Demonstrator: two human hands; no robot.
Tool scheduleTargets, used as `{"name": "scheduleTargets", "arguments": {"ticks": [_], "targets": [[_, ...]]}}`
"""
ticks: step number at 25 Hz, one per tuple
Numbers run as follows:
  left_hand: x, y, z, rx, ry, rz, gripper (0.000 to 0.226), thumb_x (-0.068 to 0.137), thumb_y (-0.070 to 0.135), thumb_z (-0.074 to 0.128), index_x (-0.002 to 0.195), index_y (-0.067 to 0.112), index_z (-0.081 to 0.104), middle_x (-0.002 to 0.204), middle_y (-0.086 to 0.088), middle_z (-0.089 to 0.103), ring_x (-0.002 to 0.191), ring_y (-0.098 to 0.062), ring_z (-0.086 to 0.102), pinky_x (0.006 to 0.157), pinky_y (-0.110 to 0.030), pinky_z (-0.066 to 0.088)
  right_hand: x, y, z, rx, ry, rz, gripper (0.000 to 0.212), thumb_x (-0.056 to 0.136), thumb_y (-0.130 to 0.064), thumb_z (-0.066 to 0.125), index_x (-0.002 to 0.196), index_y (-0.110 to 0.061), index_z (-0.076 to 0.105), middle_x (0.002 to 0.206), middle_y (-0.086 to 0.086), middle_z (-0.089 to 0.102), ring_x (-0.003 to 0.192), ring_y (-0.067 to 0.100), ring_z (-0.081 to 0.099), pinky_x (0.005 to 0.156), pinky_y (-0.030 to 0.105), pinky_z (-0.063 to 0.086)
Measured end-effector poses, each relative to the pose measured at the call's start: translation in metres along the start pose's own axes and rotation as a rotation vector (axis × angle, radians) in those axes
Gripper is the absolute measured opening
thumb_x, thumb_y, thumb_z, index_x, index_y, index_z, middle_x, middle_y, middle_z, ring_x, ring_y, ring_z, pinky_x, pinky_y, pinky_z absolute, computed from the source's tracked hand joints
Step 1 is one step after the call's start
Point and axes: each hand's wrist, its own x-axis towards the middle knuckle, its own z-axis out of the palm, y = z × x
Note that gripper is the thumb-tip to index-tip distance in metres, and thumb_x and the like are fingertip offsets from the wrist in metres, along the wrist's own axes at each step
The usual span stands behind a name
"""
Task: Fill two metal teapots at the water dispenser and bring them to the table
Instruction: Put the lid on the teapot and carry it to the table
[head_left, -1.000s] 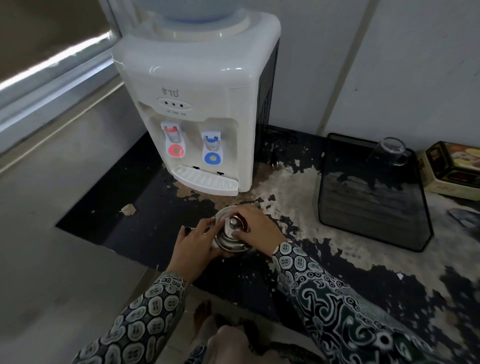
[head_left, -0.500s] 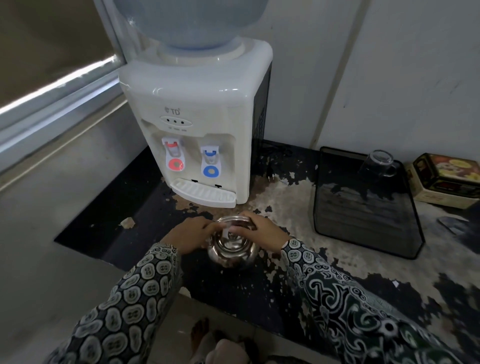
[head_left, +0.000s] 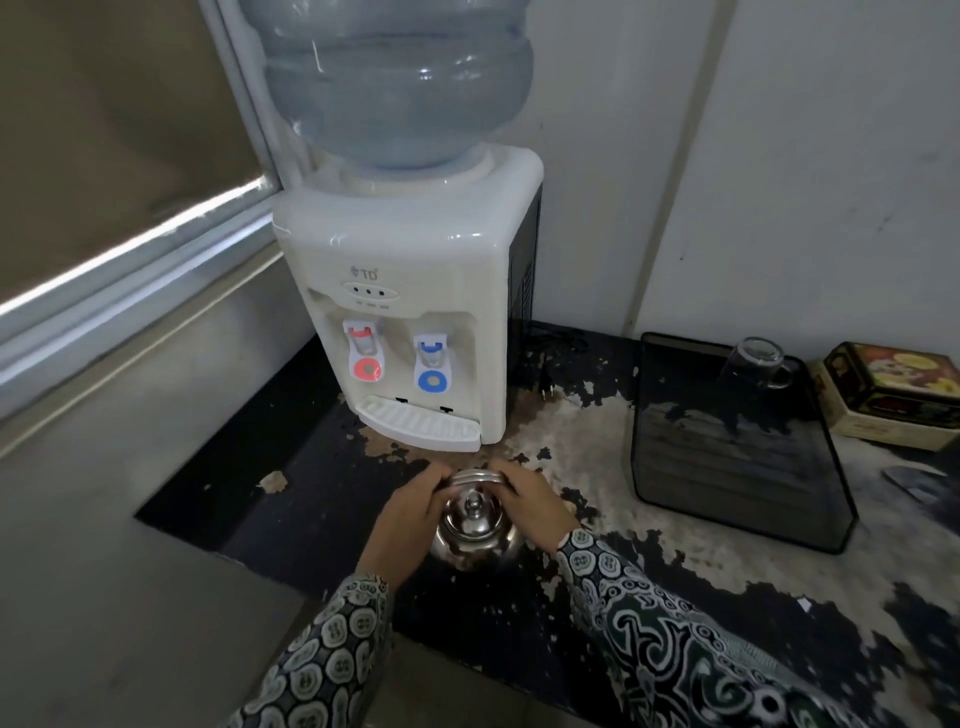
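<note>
A shiny metal teapot (head_left: 475, 530) with a knobbed lid stands on the worn black counter (head_left: 322, 499) just in front of the white water dispenser (head_left: 410, 291). My left hand (head_left: 402, 519) grips the teapot's left side near the rim. My right hand (head_left: 535, 506) grips its right side, fingers curled over the top edge. The dispenser has a red tap (head_left: 366, 353), a blue tap (head_left: 432, 366) and a drip tray (head_left: 418, 421). Only one teapot is in view.
A dark plastic tray (head_left: 737, 467) lies to the right with an upturned glass mug (head_left: 756, 364) on it. A printed tin box (head_left: 893, 395) stands at the far right. A window sill and wall run along the left. The counter's front edge is near my sleeves.
My view has tilted up, showing the water bottle. My right hand left the lid knob and both hands now grip the teapot's sides near the rim.
</note>
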Motion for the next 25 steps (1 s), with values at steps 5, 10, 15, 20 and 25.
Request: {"name": "scheduleTargets", "arguments": {"ticks": [5,10,15,20,25], "targets": [[-0.033,0.011,-0.010,0.082,-0.038,0.048,0.016,0.095,0.028,0.047,0.079,0.031,0.047,0.074,0.005,0.060,0.069,-0.010,0.057,0.074,-0.039,0.048,-0.031,-0.020,-0.002,-0.050,-0.007,-0.078,0.021,0.092,-0.005,0.044,0.081,-0.021,0.050,0.075,-0.016,0.052,0.071,-0.005,0.048,0.066,0.004,0.037],[-0.095,0.048,-0.015,0.020,-0.042,0.118,0.012,0.095,0.025,0.048,0.084,0.023,0.051,0.076,0.004,0.060,0.066,-0.004,0.053,0.066,-0.023,0.043,-0.093,-0.035,-0.002,-0.049,0.061,-0.132,0.015,0.092,-0.008,0.045,0.087,-0.002,0.057,0.086,0.011,0.061,0.081,0.020,0.056,0.079,0.032,0.044],[-0.177,0.090,-0.002,-0.019,-0.038,0.200,0.013,0.096,0.020,0.047,0.084,0.018,0.051,0.069,0.008,0.055,0.057,0.008,0.050,0.057,-0.010,0.038,-0.185,-0.055,-0.008,-0.053,0.126,-0.203,0.015,0.092,-0.011,0.048,0.081,-0.008,0.058,0.077,-0.001,0.056,0.070,0.008,0.051,0.068,0.022,0.041],[-0.251,0.135,0.025,-0.010,-0.046,0.264,0.015,0.095,0.023,0.047,0.089,0.011,0.053,0.071,0.005,0.056,0.057,0.002,0.047,0.058,-0.016,0.037,-0.286,-0.069,-0.033,-0.022,0.207,-0.212,0.017,0.091,-0.013,0.052,0.075,-0.016,0.056,0.072,-0.008,0.055,0.068,0.005,0.050,0.066,0.021,0.040],[-0.311,0.198,0.066,-0.044,-0.138,0.406,0.013,0.094,0.024,0.050,0.082,0.023,0.054,0.067,0.011,0.057,0.060,0.001,0.050,0.059,-0.013,0.038,-0.395,-0.066,-0.071,0.010,0.347,-0.195,0.010,0.089,-0.009,0.054,0.084,-0.004,0.063,0.084,0.011,0.065,0.079,0.021,0.060,0.071,0.031,0.047]]}}
